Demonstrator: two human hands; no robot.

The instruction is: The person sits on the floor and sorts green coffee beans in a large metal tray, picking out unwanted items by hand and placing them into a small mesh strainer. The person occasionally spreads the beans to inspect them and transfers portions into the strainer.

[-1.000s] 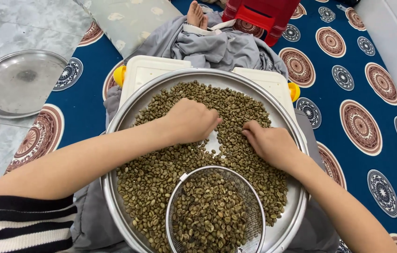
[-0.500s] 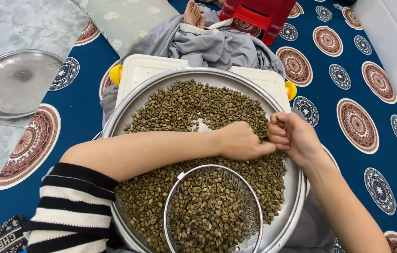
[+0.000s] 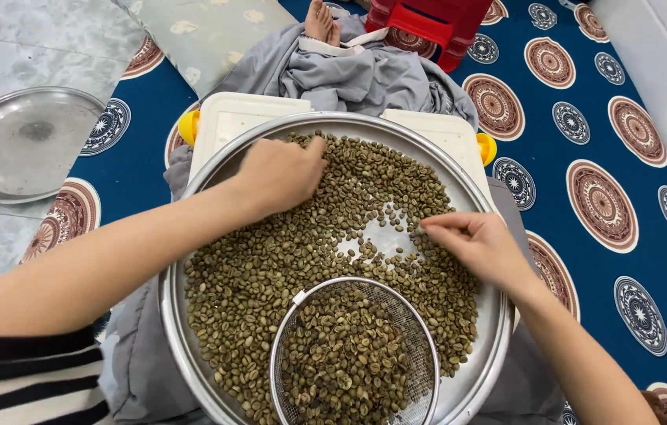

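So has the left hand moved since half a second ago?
Yes. The left hand has pulled back from beside the right hand toward the far left rim of the big steel tray, resting on the green beans.

I take this for a home floor, marble-look tiles (image 3: 3,47), a blue patterned mat (image 3: 625,102) spread over them, a pale cushion (image 3: 207,31), a red plastic stool (image 3: 436,20), bare feet (image 3: 322,20), a spare steel tray (image 3: 22,142) set aside.
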